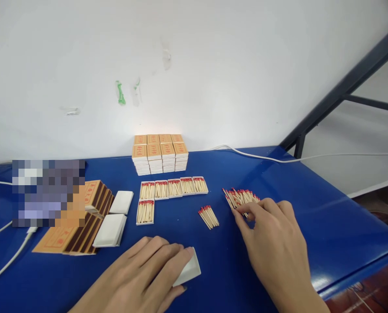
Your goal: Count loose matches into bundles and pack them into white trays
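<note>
At the front of the table, my left hand (148,271) is closed on a white matchbox tray (191,270), its fingers covering most of it. My right hand (272,239) pinches at the near edge of a pile of red-tipped matches (241,198); its thumb and forefinger are closed on matches there. Between the two hands a smaller bunch of matches (209,216) lies on the table. Beyond it stand several trays filled with matches (174,188) in a row, with one more filled tray (145,212) in front of the row's left end.
Closed matchboxes (160,152) are stacked against the wall. To the left lie white trays (110,230) and flattened orange matchbox sleeves (73,232), beside a pixelated object (48,191). A white cable (262,155) runs along the blue table's (317,200) back edge.
</note>
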Available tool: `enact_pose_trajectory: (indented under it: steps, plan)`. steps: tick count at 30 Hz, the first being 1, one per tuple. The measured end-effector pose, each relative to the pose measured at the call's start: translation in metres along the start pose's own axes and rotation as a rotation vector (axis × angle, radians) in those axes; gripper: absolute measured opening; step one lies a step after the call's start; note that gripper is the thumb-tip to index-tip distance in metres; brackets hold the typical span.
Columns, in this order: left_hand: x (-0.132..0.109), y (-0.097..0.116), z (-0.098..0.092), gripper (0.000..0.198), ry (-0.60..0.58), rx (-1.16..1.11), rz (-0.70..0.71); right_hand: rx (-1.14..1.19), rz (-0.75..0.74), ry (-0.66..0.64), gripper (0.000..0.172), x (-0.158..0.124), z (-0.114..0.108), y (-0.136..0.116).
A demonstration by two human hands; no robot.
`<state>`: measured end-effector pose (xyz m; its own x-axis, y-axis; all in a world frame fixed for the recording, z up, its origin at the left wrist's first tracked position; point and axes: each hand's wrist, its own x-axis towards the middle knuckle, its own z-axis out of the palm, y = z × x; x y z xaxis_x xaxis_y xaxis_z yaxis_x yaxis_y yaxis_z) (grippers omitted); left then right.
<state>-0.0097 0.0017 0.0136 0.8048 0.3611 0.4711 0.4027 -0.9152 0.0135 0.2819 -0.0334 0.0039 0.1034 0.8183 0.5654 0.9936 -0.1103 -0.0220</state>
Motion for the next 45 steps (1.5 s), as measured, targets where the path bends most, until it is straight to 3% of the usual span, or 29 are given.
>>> enact_pose_trajectory:
  steps: [7, 20, 29, 33, 37, 45]
  plan:
    - [0.0, 0.001, -0.001, 0.036, 0.039, -0.008, -0.012, -0.011, -0.014, -0.049, 0.028, -0.003, -0.003, -0.003]
    - [0.003, 0.0, -0.002, 0.037, 0.062, 0.012, -0.008, 0.332, 0.065, -0.228, 0.017, 0.003, -0.022, -0.022]
    - [-0.005, 0.001, -0.001, 0.035, -0.028, -0.024, -0.018, 0.358, 0.025, -0.319, 0.022, 0.01, -0.018, -0.032]
    - [-0.003, 0.001, -0.001, 0.035, 0.023, -0.028, -0.018, 0.351, 0.05, -0.307, 0.024, 0.013, -0.021, -0.03]
    - [-0.003, 0.001, 0.002, 0.034, -0.008, -0.033, -0.02, 0.297, 0.055, -0.243, 0.026, 0.014, -0.026, -0.032]
    - [-0.005, 0.001, 0.001, 0.034, -0.014, -0.013, -0.014, 0.209, 0.031, -0.176, 0.022, 0.012, -0.019, -0.053]
